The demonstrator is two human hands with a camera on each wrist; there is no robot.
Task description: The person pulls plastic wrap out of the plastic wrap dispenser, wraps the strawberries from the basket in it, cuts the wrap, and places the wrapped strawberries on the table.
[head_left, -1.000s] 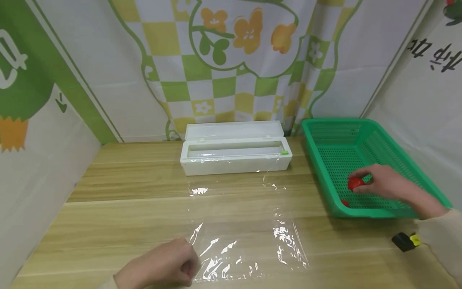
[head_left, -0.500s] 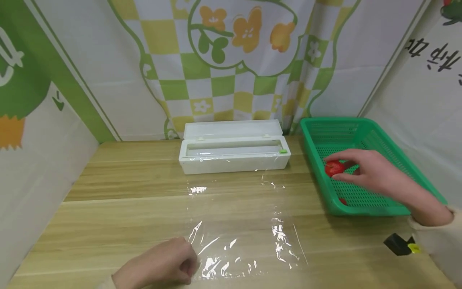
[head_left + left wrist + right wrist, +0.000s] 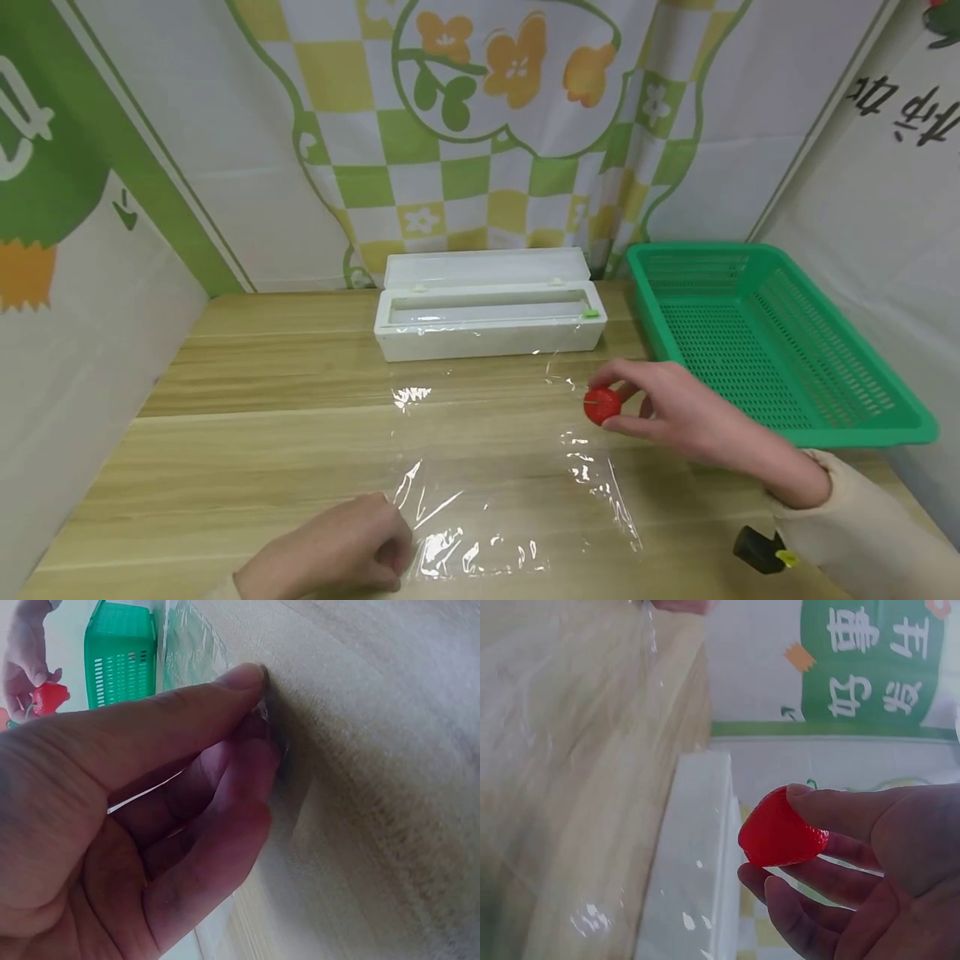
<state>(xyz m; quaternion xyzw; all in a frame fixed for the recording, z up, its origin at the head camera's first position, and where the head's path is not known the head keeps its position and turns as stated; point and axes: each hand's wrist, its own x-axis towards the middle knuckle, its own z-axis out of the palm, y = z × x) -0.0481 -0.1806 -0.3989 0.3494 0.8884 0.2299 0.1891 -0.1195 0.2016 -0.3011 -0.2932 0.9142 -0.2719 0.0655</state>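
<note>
My right hand (image 3: pixel 675 408) holds a red strawberry (image 3: pixel 602 406) between thumb and fingertips, over the right side of a clear sheet of plastic wrap (image 3: pixel 487 467). In the right wrist view the strawberry (image 3: pixel 780 832) is gripped by its sides, with a small green stem showing. The wrap stretches toward me across the wooden table from a white wrap dispenser (image 3: pixel 491 343), whose lid stands raised. At the near left corner my left hand (image 3: pixel 337 542) pinches the film; in the left wrist view, thumb and fingers meet on its edge right at the tabletop.
A green plastic basket (image 3: pixel 862 436) stands on the right, its near left part hidden behind my right forearm. A small black and yellow object (image 3: pixel 761 550) lies on the table by the right sleeve. A patterned curtain (image 3: pixel 465 183) closes off the back.
My right hand has lifted the strawberry out of the basket and carried it left over the wrap. The left hand has stayed in place at the film's corner.
</note>
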